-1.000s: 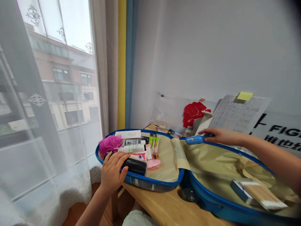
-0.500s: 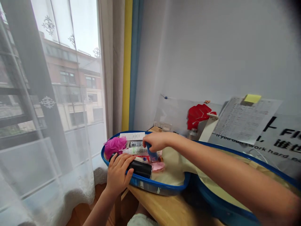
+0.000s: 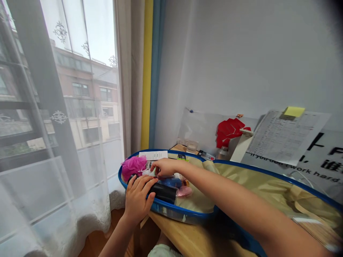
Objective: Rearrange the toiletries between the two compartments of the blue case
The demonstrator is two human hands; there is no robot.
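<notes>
My left hand (image 3: 138, 195) lies over a black cylinder (image 3: 166, 192), fingers curved across its top and thumb along the near side. The cylinder rests along the near rim of an opened blue case (image 3: 187, 216) with a beige lining. Further in, my right hand (image 3: 162, 167) has its fingers closed on a white tube (image 3: 149, 173) with green print, partly hidden by the fingers. A blue rounded object (image 3: 171, 183) sits between the cylinder and my right hand. Beside it is a shiny pink object (image 3: 184, 191). A magenta mesh bath puff (image 3: 134, 167) fills the left end.
A white box (image 3: 153, 155) lies along the case's far rim. The case's other half (image 3: 246, 178) spreads right, under my right forearm. Behind stand a small glass jar (image 3: 192, 146) and a clear bottle (image 3: 223, 152). A wooden table (image 3: 184, 233) supports the case; a sheer curtain (image 3: 80, 160) hangs left.
My right hand has let go of the blue object, which now lies beside the black cylinder. It has moved left to the white tube. My left hand stays on the cylinder.
</notes>
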